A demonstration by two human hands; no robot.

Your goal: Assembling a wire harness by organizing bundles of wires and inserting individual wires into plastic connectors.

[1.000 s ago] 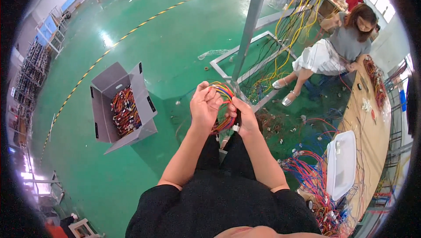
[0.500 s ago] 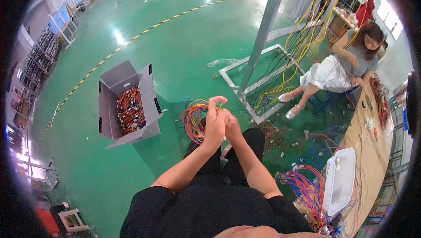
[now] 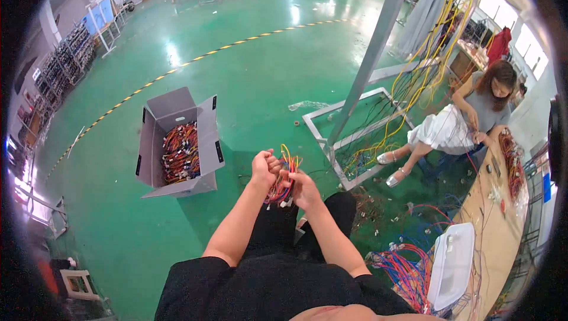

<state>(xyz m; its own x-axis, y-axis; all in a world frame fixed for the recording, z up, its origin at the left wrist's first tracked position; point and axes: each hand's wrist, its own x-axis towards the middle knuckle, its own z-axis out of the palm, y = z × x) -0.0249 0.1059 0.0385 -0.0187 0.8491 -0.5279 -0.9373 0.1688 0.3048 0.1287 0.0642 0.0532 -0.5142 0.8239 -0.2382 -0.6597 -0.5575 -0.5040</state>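
Both hands raised in front of the body over the green floor [image 3: 248, 84], sharing a wire bundle [image 3: 283, 180] of red, orange and yellow leads. Left hand [image 3: 264, 167] fisted around its upper left part, right hand [image 3: 305, 189] pinching the lower right part. Grey box [image 3: 177, 143] of similar wires sits on the floor to the left, well apart. Seated person [image 3: 467, 120] at right beside a table [image 3: 494, 232].
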